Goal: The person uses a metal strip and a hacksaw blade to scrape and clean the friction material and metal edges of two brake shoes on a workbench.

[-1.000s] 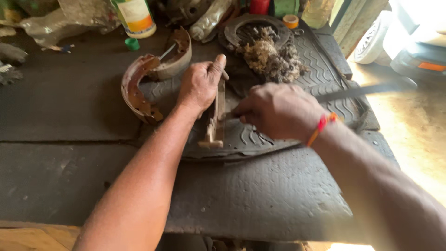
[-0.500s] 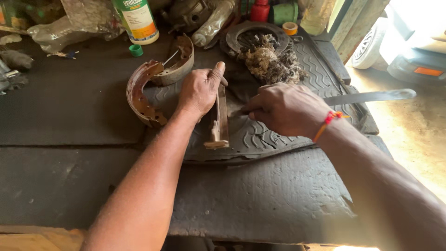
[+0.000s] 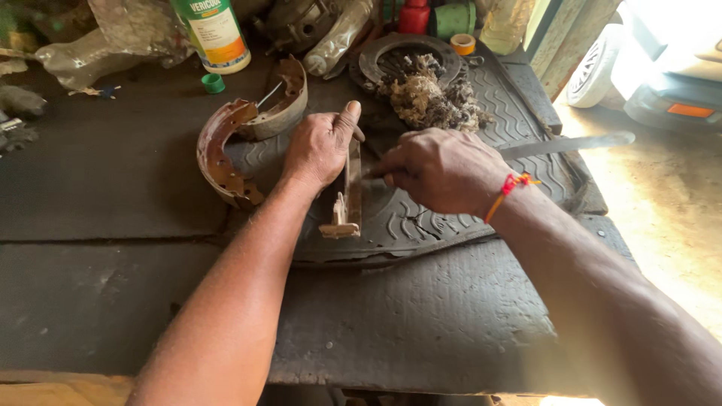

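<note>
We see the left hand (image 3: 320,146) gripping a rusty brake shoe (image 3: 347,192) that stands on edge on a rubber mat (image 3: 451,218), near the middle of the dark surface (image 3: 98,195). Its fingers are clamped on the shoe's upper part, thumb stretched up along the top edge. The shoe's lower end touches the mat near its front rim.

The right hand (image 3: 440,169) sits just right of the shoe, fingers closed around a long metal blade (image 3: 571,143). The blade's far end sticks out to the right past the mat edge; the working end is hidden under the hand and meets the shoe's side, though we cannot tell the exact contact. A red and orange thread (image 3: 508,188) circles the right wrist.

Left of the left hand lie two more shoes (image 3: 226,150), curved and rusty, touching each other, partly on the mat. Behind the hands a pile of frayed fluff and debris (image 3: 429,98) sits in and beside a dark ring (image 3: 410,56). Along the back edge we note a white bottle (image 3: 214,34) with an orange band, a green cap (image 3: 213,83), a red container (image 3: 414,15), a green can (image 3: 455,16) and a tape roll (image 3: 462,43). A clear plastic bag (image 3: 90,45) lies far left. At the right, beyond the surface, sunlit ground (image 3: 677,225) and part of a vehicle (image 3: 662,83) show.
</note>
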